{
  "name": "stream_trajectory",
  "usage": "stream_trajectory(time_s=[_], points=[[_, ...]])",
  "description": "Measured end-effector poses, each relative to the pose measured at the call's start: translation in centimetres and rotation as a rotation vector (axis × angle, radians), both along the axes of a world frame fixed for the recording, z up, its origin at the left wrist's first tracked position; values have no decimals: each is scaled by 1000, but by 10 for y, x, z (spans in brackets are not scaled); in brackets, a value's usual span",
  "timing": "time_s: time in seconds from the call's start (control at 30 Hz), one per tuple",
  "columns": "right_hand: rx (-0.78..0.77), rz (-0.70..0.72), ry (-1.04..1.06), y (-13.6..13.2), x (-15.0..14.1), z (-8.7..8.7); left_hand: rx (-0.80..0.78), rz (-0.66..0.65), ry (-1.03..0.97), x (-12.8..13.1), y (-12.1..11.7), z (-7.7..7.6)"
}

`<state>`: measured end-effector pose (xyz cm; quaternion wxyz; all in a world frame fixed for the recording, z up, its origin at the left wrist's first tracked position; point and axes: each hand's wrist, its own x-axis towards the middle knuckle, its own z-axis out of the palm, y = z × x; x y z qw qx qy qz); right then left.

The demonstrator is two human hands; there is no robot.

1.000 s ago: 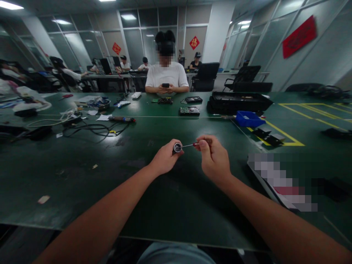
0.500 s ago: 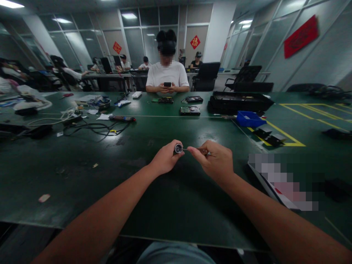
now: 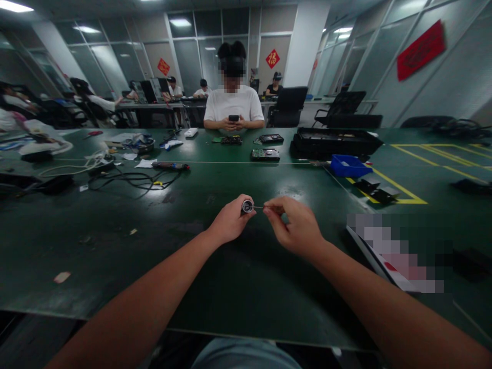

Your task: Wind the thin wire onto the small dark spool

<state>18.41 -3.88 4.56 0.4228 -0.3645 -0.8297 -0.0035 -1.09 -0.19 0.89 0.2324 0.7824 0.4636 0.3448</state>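
Note:
My left hand (image 3: 229,221) is wrapped round a small dark cylinder (image 3: 247,206). Its round end with a silver rim faces me, and the rest is hidden in the fist. On the right, my right hand (image 3: 295,223) pinches a thin-shafted tool (image 3: 259,207) between thumb and fingers. The metal shaft points left and its tip meets the side of the cylinder; whether it enters there I cannot tell. The fingers cover its handle. Both hands are held above the green table (image 3: 215,287).
Cables (image 3: 134,179) and a dark handled tool (image 3: 169,165) lie at left. Circuit boards (image 3: 265,154), a black casing (image 3: 334,143) and a blue tray (image 3: 349,166) stand farther back. A blurred white item (image 3: 395,256) lies right. A person (image 3: 233,105) sits opposite, holding a phone.
My right hand's fingers have shifted on the tool, from a fist round its handle to a fingertip pinch. My left hand has moved very slightly left with the cylinder.

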Motion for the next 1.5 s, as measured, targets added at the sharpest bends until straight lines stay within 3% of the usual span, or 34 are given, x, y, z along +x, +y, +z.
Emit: stream_trajectory(time_s=[0.1,0.33,0.63,0.77,0.83,1.1,1.5], points=[[-27,53,-24,-2,0,2,2,-8,13,1,0,-1],[-5,15,55,-6,-4,1,-2,4,19,1,1,-3],[-383,-15,624,7,-7,-6,-28,-22,0,2,-2,1],[-627,50,959,24,-4,-12,5,-10,5,2,-2,2],[-660,58,1043,29,-2,-14,8,2,3,2,-2,2],[-365,-41,709,14,-6,-10,-9,7,15,2,-3,4],[-70,-192,254,0,-4,1,-11,2,32,0,-1,0]])
